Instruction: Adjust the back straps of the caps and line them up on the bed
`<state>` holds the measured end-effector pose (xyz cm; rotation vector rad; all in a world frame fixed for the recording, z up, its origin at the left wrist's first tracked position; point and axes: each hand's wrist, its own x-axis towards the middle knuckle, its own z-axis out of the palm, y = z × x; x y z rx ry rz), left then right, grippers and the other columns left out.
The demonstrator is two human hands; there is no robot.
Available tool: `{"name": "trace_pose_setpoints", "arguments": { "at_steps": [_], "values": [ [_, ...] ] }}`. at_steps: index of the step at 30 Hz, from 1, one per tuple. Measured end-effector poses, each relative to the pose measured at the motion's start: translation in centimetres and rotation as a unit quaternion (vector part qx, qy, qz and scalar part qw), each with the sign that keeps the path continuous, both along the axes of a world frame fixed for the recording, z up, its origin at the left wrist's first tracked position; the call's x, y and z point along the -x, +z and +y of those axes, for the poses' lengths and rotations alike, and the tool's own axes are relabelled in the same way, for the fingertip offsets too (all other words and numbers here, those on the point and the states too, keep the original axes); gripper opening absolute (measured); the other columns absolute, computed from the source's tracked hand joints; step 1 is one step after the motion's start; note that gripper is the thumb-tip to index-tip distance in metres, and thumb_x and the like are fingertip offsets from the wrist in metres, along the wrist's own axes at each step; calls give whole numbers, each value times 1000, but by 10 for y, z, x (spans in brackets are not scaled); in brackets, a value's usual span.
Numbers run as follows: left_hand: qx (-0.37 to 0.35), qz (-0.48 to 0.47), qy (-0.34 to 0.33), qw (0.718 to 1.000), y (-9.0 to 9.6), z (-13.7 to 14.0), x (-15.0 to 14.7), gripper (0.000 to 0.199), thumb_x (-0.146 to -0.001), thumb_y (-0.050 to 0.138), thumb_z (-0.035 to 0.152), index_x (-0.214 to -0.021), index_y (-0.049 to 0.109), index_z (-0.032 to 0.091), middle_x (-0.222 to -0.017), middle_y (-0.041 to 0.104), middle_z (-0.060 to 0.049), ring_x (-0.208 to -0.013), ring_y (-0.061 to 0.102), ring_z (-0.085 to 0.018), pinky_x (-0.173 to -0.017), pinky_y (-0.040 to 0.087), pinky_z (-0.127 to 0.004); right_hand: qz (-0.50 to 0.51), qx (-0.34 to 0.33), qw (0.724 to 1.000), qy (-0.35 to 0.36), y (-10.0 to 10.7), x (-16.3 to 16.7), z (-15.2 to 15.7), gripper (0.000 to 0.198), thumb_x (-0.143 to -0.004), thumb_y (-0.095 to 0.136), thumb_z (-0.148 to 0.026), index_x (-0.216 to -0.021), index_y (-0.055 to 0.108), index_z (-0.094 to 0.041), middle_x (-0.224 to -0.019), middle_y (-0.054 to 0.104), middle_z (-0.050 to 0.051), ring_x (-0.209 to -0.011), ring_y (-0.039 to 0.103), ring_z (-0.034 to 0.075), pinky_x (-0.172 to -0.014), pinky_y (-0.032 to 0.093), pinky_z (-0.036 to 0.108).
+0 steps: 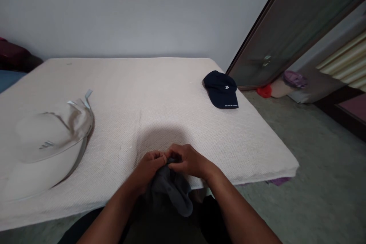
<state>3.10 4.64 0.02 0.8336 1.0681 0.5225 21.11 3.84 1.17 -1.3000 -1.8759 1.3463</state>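
At the front edge of the bed, both my hands pinch a soft dark grey cloth item (168, 188), whose exact kind I cannot make out. My left hand (153, 166) grips its upper edge from the left. Close beside it, almost touching, my right hand (187, 160) has finger and thumb closed on the same edge. The rest of the cloth hangs down in loose folds below my hands, past the bed's edge.
On the cream bedcover (160, 91), a navy cap (220, 89) rests at the right and a pale hat with a wide brim (51, 152) at the left. A dark-framed glass door (274, 34) stands beyond the bed, with a red item (264, 91) on the floor.
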Motion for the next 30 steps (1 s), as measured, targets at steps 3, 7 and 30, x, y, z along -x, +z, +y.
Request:
{"name": "trace_pose_setpoints", "arguments": {
  "at_steps": [3, 7, 30],
  "values": [
    [-14, 18, -20, 1000, -1, 0, 0, 13, -68, 62, 25, -66, 53, 16, -56, 49, 5, -46, 39, -7, -45, 29, -20, -1, 2, 1000, -5, -2, 0, -1, 19, -68, 64, -15, -86, 60, -20, -68, 55, -4, -63, 47, 10, -57, 34, 22],
    [-28, 28, -37, 999, 3, 0, 0, 12, -69, 61, 24, -66, 53, 16, -57, 47, 5, -47, 38, -7, -45, 28, -20, 9, 5, 1000, -11, -3, -1, -2, 19, -67, 65, -14, -84, 59, -19, -66, 52, -5, -62, 46, 9, -56, 33, 21],
    [35, -34, 6, 999, 7, -2, 6, 14, -65, 66, 25, -66, 57, 14, -53, 49, 5, -45, 41, -7, -45, 29, -20, 60, 7, 998, 19, 0, 3, 1, 23, -71, 62, -11, -92, 63, -20, -85, 64, 0, -80, 58, 14, -72, 43, 25]
  ]
}}
